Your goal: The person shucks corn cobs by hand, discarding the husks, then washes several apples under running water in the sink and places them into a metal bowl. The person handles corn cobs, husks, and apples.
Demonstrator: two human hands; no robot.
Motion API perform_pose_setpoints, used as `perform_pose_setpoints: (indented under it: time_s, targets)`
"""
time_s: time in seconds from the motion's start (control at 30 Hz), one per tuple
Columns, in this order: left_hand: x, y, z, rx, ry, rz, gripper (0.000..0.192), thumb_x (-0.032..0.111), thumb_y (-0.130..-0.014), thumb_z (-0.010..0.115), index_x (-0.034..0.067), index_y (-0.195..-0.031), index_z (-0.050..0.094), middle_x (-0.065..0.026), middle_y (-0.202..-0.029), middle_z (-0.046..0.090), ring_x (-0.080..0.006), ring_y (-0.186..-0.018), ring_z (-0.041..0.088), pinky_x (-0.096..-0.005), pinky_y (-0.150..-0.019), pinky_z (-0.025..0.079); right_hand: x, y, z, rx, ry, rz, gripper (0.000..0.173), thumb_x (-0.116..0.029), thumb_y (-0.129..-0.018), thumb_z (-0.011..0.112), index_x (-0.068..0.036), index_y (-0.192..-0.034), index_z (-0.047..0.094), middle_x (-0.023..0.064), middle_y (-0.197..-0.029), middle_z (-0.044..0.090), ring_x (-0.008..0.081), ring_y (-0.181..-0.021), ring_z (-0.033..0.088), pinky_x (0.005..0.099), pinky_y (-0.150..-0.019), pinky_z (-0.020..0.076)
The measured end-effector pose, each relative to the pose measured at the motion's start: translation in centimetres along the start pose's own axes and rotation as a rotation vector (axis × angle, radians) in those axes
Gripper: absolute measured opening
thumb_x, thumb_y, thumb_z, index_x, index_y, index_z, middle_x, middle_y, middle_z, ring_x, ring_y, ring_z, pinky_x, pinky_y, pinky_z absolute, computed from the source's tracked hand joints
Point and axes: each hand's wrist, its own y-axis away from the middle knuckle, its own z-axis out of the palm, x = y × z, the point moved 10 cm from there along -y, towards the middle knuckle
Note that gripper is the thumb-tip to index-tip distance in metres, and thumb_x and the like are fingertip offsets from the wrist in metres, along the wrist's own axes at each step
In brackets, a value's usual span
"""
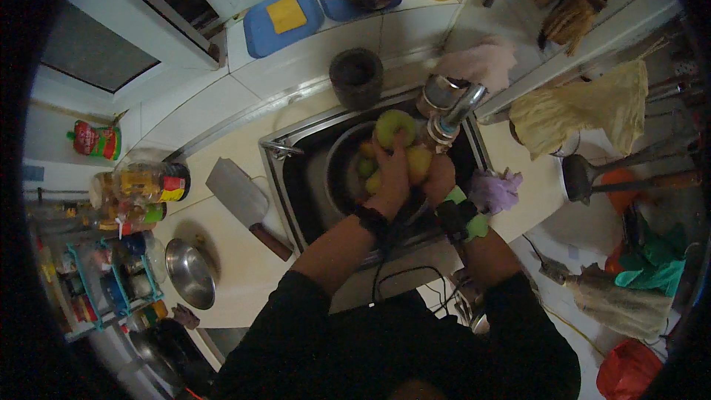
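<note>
My left hand (393, 175) has its fingers up against a green apple-like fruit (395, 128), holding it above a round basin (329, 180) in the sink (303, 200). Beside it, my right hand (440, 176) grips a yellow fruit (419, 162) under the tap (464, 105); its fingers are partly hidden. Smaller green fruit (365, 168) and yellow fruit (373, 184) lie in the basin, partly covered by my left hand. Whether water runs from the tap is too dim to tell.
Left of the sink, a cleaver (239, 191) lies on the counter near a steel bowl (190, 275) and bottles (150, 182). A dark stone mortar (356, 78) stands behind the sink. A purple cloth (494, 190) sits at its right edge. Ladles (577, 178) hang on the right.
</note>
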Motion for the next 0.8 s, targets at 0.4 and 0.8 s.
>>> perform_pose_setpoints:
  time_s: [0.4, 0.8]
  targets:
    - [0.1, 2.9, 3.0, -0.912, 0.236, -0.512, 0.072, 0.02, -0.086, 0.072, 0.014, -0.148, 0.036, -0.0115, -0.139, 0.052, -0.0251, -0.126, 0.052, -0.0415, -0.108, 0.041, 1.0, -3.8, 3.4, -0.559, -0.895, 0.373, 0.047, -0.02, -0.091, 0.066, -0.009, -0.134, 0.051, 0.0093, -0.129, 0.058, 0.0224, -0.113, 0.059, 0.0407, -0.092, 0.0501]
    - [2.1, 4.4, 1.7, -1.033, -0.069, 0.054, 0.085, 0.01, -0.08, 0.075, 0.016, -0.152, 0.03, -0.0073, -0.133, 0.056, -0.0217, -0.12, 0.055, -0.0379, -0.104, 0.043, 0.4, -3.9, 1.7, -0.361, -0.348, -0.01, 0.051, -0.028, -0.092, 0.063, -0.007, -0.137, 0.049, 0.01, -0.131, 0.057, 0.0226, -0.116, 0.057, 0.038, -0.097, 0.0488]
